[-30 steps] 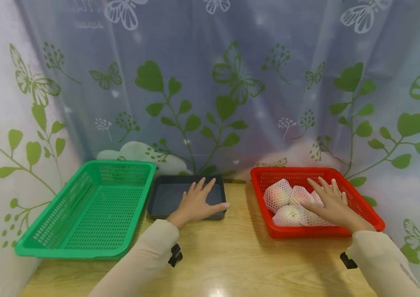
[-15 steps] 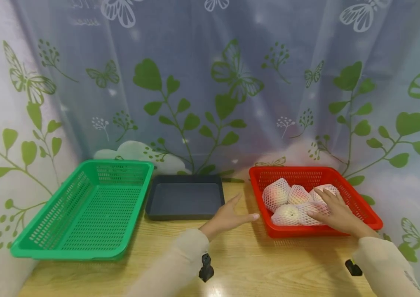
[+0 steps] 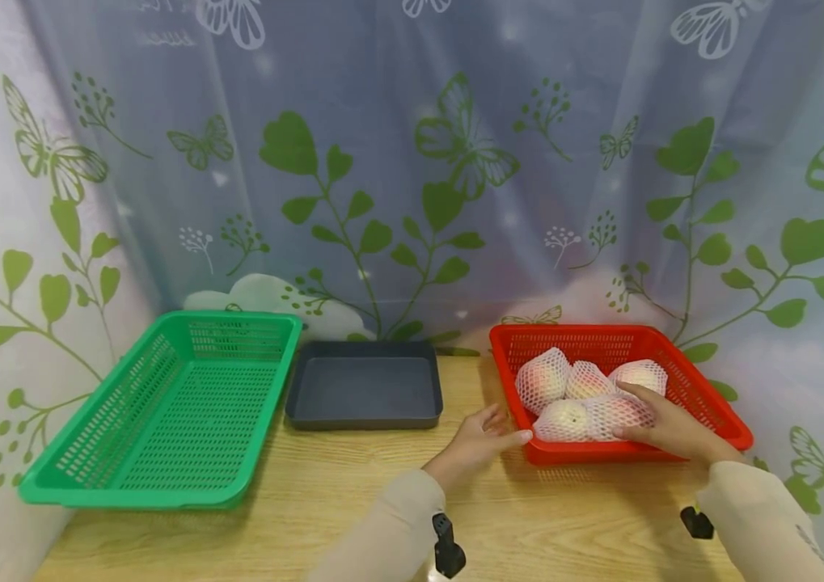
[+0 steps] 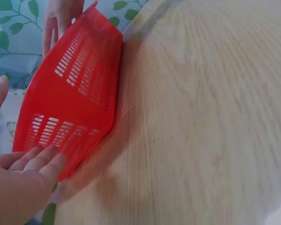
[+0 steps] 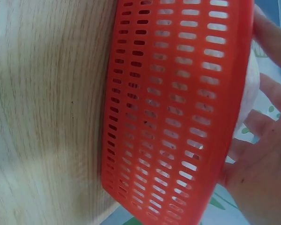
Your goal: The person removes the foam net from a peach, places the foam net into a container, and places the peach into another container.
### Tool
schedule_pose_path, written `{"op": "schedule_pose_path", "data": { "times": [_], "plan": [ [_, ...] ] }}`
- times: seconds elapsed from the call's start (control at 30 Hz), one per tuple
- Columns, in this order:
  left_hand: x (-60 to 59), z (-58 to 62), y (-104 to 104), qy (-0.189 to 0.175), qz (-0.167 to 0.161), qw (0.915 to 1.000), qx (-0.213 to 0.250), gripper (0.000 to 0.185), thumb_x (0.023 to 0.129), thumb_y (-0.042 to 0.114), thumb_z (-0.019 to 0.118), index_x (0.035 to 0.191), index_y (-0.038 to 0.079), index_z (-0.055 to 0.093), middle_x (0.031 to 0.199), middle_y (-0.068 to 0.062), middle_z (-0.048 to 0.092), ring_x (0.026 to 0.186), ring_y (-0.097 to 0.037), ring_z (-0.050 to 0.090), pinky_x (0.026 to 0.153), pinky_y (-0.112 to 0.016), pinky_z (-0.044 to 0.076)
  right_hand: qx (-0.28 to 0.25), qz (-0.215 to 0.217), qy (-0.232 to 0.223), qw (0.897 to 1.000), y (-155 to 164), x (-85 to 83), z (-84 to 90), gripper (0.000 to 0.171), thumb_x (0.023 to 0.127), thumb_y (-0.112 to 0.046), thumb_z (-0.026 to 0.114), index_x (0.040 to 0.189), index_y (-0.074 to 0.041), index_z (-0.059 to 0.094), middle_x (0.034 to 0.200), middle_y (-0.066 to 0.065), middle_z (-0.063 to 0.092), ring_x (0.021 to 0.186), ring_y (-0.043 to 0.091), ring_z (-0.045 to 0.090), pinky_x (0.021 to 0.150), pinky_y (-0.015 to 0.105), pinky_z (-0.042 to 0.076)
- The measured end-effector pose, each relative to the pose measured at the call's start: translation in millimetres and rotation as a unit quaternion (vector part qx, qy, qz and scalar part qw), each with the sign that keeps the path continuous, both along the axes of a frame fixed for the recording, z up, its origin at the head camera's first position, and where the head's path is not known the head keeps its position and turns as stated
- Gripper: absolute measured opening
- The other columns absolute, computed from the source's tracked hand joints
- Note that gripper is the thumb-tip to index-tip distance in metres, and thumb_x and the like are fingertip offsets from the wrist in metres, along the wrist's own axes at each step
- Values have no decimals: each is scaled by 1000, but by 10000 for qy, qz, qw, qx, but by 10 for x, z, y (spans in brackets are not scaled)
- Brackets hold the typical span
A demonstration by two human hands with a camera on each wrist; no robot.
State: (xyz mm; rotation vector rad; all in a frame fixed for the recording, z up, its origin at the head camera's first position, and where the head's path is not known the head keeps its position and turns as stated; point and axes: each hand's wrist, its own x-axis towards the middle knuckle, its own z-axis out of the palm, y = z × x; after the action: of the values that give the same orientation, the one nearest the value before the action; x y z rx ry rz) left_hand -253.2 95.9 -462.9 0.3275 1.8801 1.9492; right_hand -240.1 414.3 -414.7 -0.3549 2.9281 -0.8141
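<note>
My left hand [image 3: 483, 437] reaches forward at the near left corner of the red basket [image 3: 710, 402], palm turned inward, its fingers [image 4: 40, 158] loosely extended and lightly touching the basket's outer wall, gripping nothing. My right hand [image 3: 662, 426] lies inside the same basket at its near right side, palm down, its fingers [image 3: 635, 394] spread and bent over the netted fruit [image 3: 615, 412] closest to the front wall. Both forearms are in pale sleeves, each with a dark mount at the wrist, angling in from the desk's near edge toward the basket.
</note>
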Motion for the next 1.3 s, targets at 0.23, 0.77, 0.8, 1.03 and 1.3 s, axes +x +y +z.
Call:
{"op": "schedule_pose_path", "data": {
  "times": [0.23,0.77,0.8,1.03,1.3],
  "plan": [
    [56,-38,102,-198,377,9990,114,69,83,21,76,140,0,44,132,-13,56,124,-30,51,99,-42,47,29,-38,-73,10000,33,-29,-35,81,83,-34,74,144,2,34,143,36,33,129,55,30,96,72,28],
    [60,-59,160,-302,738,9953,549,42,84,6,73,122,-5,59,91,-5,66,77,-8,62,79,-33,56,298,-153,-316,9989,69,-93,-62,80,80,-35,76,140,3,40,139,37,38,125,53,35,96,70,31],
    [61,-61,163,-314,723,9950,607,42,84,5,72,122,-6,58,91,-5,66,77,-9,63,80,-34,56,327,-173,-300,9989,71,-96,-65,80,80,-35,77,140,3,41,138,37,39,124,53,36,96,70,32],
    [47,-84,181,-582,596,9915,997,41,86,4,70,123,-6,55,93,-8,68,84,-18,69,81,-38,57,305,-110,-334,9989,97,-123,-79,77,79,-36,77,137,2,43,136,36,41,122,53,37,95,70,33],
    [13,-95,196,-746,625,9890,1114,39,85,2,71,120,-6,56,91,-9,67,75,-14,67,76,-34,58,199,-109,-623,9978,98,-154,-96,79,80,-39,75,139,-1,40,139,35,37,123,52,35,96,71,30]
  ]
}}
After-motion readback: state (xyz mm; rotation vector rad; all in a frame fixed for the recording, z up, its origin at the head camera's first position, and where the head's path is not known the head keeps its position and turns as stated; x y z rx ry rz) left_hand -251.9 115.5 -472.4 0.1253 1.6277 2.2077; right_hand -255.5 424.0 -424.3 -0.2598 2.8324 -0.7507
